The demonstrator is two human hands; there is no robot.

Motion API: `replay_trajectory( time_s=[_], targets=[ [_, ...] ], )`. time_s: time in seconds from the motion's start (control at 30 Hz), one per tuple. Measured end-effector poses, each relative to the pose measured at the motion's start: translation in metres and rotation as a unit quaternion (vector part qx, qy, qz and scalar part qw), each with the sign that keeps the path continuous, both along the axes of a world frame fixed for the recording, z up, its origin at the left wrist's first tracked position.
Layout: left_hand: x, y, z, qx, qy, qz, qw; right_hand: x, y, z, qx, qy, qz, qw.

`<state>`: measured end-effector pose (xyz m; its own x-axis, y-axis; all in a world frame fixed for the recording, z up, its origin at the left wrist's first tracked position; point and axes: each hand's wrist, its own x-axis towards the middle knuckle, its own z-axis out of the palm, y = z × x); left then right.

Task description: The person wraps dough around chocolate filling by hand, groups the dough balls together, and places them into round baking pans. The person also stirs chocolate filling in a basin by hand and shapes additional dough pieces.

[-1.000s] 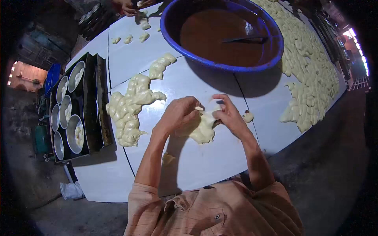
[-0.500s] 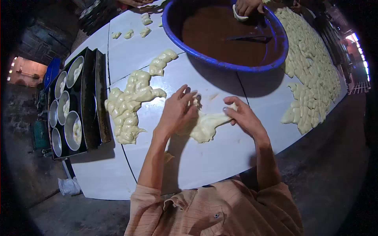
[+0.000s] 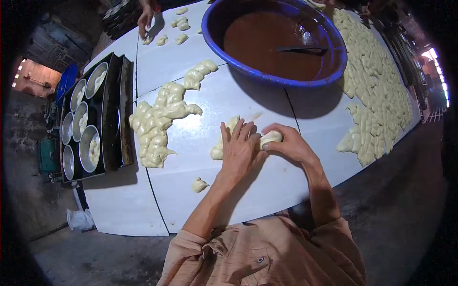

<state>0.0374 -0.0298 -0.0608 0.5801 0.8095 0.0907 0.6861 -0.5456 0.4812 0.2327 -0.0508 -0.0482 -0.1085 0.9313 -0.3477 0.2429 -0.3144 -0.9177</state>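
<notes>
Shirt: dusty pinkish-tan woven fabric, matte, loosely fitted, creased across the front.
Pattern: thin dark lines, broken up by the folds.
Button: one small round button, pale rim, darker centre, set on the shirt front.
Stitching: seam lines beside the button; their full outline is lost in the creases.
Gathered fabric: a bunched, puckered fold at the left side of the front.
Left sleeve: short, same fabric, plain hem around the upper arm.
Right sleeve: short, same fabric, wide and loose.
Forearms: bare, slender, tapering to the wrists.
Hands: bare, left and right, slim fingers.
</notes>
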Motion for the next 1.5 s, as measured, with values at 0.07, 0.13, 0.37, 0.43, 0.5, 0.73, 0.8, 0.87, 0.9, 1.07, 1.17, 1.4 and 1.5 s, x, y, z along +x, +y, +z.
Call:
replay_trajectory(
  time_s=[0.07,0.13,0.37,0.43,0.5,0.73,0.8,0.87,0.9,1.07,1.17,1.4,1.5],
  targets=[
    [0.003,-0.003,0.008,0.009,-0.011,0.010,1.000,-0.006,0.002,0.014,-0.036,-0.032,0.001,0.999],
    [0.005,-0.003,-0.002,0.045,-0.023,-0.003,0.999,-0.008,-0.001,0.015,-0.033,-0.065,-0.006,0.997],
    [0.009,-0.004,-0.013,0.044,0.013,0.015,0.999,0.014,-0.026,0.048,-0.031,0.303,-0.072,0.950],
    [0.006,-0.007,-0.008,0.031,-0.003,0.040,0.999,0.021,-0.030,0.053,0.013,0.381,-0.113,0.918],
    [0.000,-0.006,0.006,0.009,0.003,0.020,1.000,0.020,-0.029,0.055,0.003,0.381,-0.124,0.916],
    [0.013,-0.005,0.059,-0.319,-0.265,0.102,0.904,-0.003,-0.032,0.040,-0.028,0.339,-0.120,0.933],
    [0.014,-0.010,0.066,-0.315,-0.274,0.117,0.901,-0.002,-0.031,0.045,-0.059,0.226,-0.117,0.965],
    [0.013,-0.016,0.058,-0.300,-0.281,0.120,0.904,-0.001,-0.035,0.041,0.008,0.088,-0.129,0.988],
    [0.014,-0.018,0.056,-0.305,-0.302,0.122,0.895,-0.004,-0.036,0.034,0.093,0.007,-0.140,0.986],
    [0.033,-0.025,0.048,-0.176,-0.365,0.110,0.908,-0.006,-0.036,0.025,0.171,0.099,-0.197,0.960],
    [0.055,-0.025,0.058,-0.110,-0.460,0.071,0.878,-0.016,-0.040,0.043,0.130,0.283,-0.210,0.927],
    [0.085,-0.021,0.044,-0.174,-0.614,0.043,0.769,-0.008,-0.022,0.073,0.031,0.542,-0.142,0.828],
    [0.073,-0.019,0.028,-0.319,-0.599,0.023,0.734,0.001,0.023,0.098,0.156,0.452,-0.137,0.868]
  ],
)
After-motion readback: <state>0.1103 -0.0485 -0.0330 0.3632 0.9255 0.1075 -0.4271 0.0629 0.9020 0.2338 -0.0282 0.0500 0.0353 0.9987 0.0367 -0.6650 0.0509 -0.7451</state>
